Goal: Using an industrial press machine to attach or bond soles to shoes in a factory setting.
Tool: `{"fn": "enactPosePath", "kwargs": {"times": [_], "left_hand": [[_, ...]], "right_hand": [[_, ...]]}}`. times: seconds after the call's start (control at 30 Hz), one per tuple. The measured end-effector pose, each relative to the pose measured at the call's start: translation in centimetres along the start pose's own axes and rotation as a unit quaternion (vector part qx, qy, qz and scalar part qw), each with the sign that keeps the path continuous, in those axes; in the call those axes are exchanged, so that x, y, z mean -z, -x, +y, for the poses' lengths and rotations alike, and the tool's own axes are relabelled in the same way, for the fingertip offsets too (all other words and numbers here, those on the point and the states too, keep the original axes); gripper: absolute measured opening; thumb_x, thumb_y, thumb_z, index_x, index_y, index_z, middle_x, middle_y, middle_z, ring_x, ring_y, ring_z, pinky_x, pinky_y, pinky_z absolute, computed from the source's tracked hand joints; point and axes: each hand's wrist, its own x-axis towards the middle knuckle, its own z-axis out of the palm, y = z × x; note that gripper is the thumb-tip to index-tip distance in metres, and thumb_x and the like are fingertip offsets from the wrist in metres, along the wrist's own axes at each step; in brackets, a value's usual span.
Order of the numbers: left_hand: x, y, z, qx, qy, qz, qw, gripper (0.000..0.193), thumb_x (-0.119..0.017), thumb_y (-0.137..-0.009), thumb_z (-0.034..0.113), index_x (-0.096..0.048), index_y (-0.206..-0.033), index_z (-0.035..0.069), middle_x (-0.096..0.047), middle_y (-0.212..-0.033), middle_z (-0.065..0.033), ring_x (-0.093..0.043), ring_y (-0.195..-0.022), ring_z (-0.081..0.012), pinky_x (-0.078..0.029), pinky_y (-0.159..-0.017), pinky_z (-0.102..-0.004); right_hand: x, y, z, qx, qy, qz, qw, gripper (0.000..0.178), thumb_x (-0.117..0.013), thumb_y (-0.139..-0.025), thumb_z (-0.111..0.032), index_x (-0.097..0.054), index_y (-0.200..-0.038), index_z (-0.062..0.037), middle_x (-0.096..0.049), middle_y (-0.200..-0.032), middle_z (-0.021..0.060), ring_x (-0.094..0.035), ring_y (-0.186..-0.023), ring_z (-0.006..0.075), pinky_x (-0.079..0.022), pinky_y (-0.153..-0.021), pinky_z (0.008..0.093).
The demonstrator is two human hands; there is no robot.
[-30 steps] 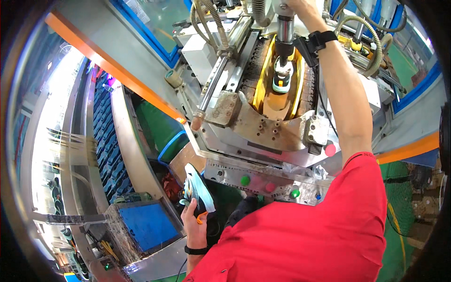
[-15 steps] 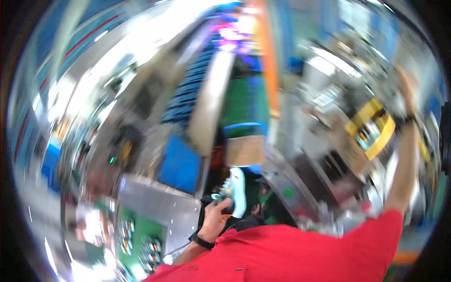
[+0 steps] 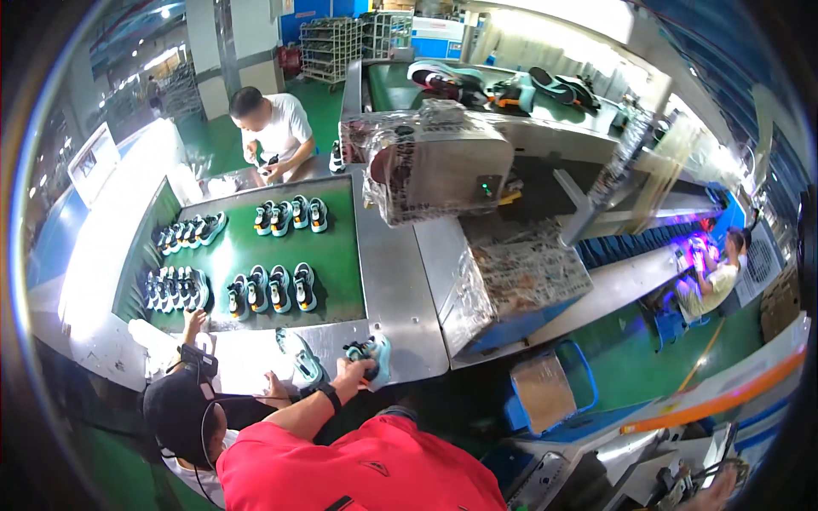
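Observation:
My left hand (image 3: pixel 354 375) is closed on a sneaker (image 3: pixel 381 358) with a pale blue sole and dark upper, at the near edge of the metal table. Just left of it another pale blue sneaker (image 3: pixel 300 358) lies tilted on the table edge, beside a co-worker's hand (image 3: pixel 274 387). At the lower right rim shows a blurred hand (image 3: pixel 720 492), apparently my right hand, beside some machinery; its fingers are too smeared to read, and the rest of that arm is out of sight.
Several rows of sneakers (image 3: pixel 271 289) stand on the green tabletop (image 3: pixel 256 247). A co-worker in a black cap (image 3: pixel 175 409) is close at my left; another (image 3: pixel 285 128) sits across the table. Right of it are a plastic-wrapped machine (image 3: pixel 439 162), a conveyor and a blue-framed chair (image 3: pixel 545 392).
My view has swung left, toward the green table. My left hand has carried the sneaker to the table's edge. The right arm, stretched out earlier, is now mostly out of view.

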Motion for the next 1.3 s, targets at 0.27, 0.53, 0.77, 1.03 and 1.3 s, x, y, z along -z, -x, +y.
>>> {"fn": "enactPosePath", "kwargs": {"times": [0.27,0.53,0.77,1.03,1.3], "left_hand": [[2.2,-24.0,6.4,-0.190,0.030,0.088,0.977,0.033,-0.074,-0.064,0.015,-0.063,-0.090,-0.002,-0.065,-0.077,-0.0120,-0.064,-0.066,-0.0215,-0.052,-0.057,-0.0344],[2.4,-40.8,16.0,-0.109,-0.071,0.154,0.979,0.059,-0.077,-0.064,0.028,-0.058,-0.112,-0.001,-0.067,-0.104,-0.0212,-0.065,-0.098,-0.0352,-0.051,-0.087,-0.0396],[1.7,-49.8,27.9,-0.353,-0.121,0.229,0.899,0.049,-0.062,-0.079,0.019,-0.047,-0.121,-0.003,-0.063,-0.105,-0.0285,-0.059,-0.101,-0.0467,-0.047,-0.088,-0.0477],[-1.3,-42.7,10.0,-0.361,-0.032,-0.134,0.923,0.051,-0.062,-0.088,0.012,-0.047,-0.132,-0.009,-0.061,-0.120,-0.0223,-0.062,-0.107,-0.0263,-0.050,-0.091,-0.0356],[-10.8,-3.7,17.9,-0.032,0.058,-0.548,0.834,0.051,-0.062,-0.095,0.018,-0.045,-0.139,-0.001,-0.057,-0.131,-0.0164,-0.057,-0.118,-0.0263,-0.045,-0.100,-0.0381]], "right_hand": [[-32.7,-4.5,-49.8,0.310,-0.187,-0.303,0.881,0.033,-0.062,-0.086,-0.001,-0.061,-0.119,-0.0032,-0.065,-0.114,0.0090,-0.060,-0.106,0.0190,-0.046,-0.091,0.0327],[-53.8,1.1,-80.9,0.537,-0.198,-0.355,0.740,0.067,-0.064,-0.075,-0.007,-0.044,-0.140,-0.0063,-0.055,-0.131,0.0199,-0.053,-0.123,0.0288,-0.038,-0.105,0.0370],[-60.0,3.9,-87.8,0.542,-0.071,-0.377,0.748,0.055,-0.070,-0.070,-0.005,-0.051,-0.122,-0.0057,-0.065,-0.102,0.0195,-0.064,-0.092,0.0353,-0.049,-0.080,0.0389],[-58.4,2.0,-85.9,0.569,-0.195,-0.272,0.752,0.037,-0.076,-0.072,-0.016,-0.061,-0.104,-0.0062,-0.068,-0.087,0.0133,-0.066,-0.080,0.0265,-0.050,-0.070,0.0351],[-38.0,-5.7,-73.8,0.277,-0.428,-0.241,0.826,0.042,-0.081,-0.077,-0.024,-0.064,-0.103,0.0028,-0.067,-0.080,0.0067,-0.065,-0.078,0.0155,-0.053,-0.072,0.0281]]}}
